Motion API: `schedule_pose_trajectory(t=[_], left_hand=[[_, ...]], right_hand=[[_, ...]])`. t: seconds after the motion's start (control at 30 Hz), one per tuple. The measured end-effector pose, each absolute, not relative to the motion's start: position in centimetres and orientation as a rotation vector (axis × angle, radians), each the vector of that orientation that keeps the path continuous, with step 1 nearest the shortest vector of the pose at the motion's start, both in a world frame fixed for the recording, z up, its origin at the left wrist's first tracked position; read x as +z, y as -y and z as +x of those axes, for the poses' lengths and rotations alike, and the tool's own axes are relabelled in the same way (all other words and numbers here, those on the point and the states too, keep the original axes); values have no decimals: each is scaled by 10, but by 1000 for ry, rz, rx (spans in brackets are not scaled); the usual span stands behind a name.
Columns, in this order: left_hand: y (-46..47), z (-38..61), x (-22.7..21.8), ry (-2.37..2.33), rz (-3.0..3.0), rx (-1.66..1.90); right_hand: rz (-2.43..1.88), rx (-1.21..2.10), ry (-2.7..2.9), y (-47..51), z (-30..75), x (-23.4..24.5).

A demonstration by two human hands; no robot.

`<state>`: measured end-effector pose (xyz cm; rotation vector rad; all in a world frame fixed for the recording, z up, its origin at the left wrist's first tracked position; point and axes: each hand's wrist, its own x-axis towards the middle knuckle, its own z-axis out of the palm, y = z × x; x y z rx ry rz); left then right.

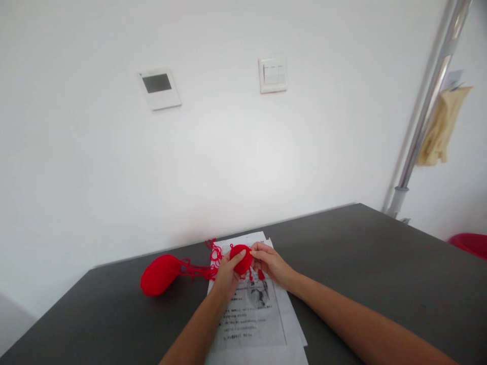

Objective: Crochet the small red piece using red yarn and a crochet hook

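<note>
My left hand (228, 274) is closed around a round red yarn piece (240, 259), its thumb lying across the front. It looks crocheted, though the stitches are too blurred to make out. At the right edge of this piece, my right hand (268, 261) has its fingers pinched together. A tiny yellow spot shows at those fingertips; what it belongs to is hidden. Short red strands dangle below the piece. Loose, tangled red yarn (198, 270) runs left to a plump red yarn ball (160, 275) on the table.
Printed sheets of paper (251, 324) lie under my hands on the dark grey table (361, 274). Behind it, the white wall carries a panel with a dark screen (160, 88) and a light switch (273, 74). At right are a metal pole (426, 121), hanging cream gloves (443, 126) and a red basin (470, 244).
</note>
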<state>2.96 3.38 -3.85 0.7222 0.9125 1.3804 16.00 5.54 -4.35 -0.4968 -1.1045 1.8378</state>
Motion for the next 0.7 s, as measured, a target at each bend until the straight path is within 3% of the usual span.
schedule_pose_trajectory(t=[0.43, 0.7], left_hand=[[-39, 33, -49, -907, 644, 1566], [-38, 34, -46, -904, 652, 1520]], right_hand=[[-749, 1608, 1414, -61, 155, -58], [-743, 1648, 1370, -62, 155, -60]])
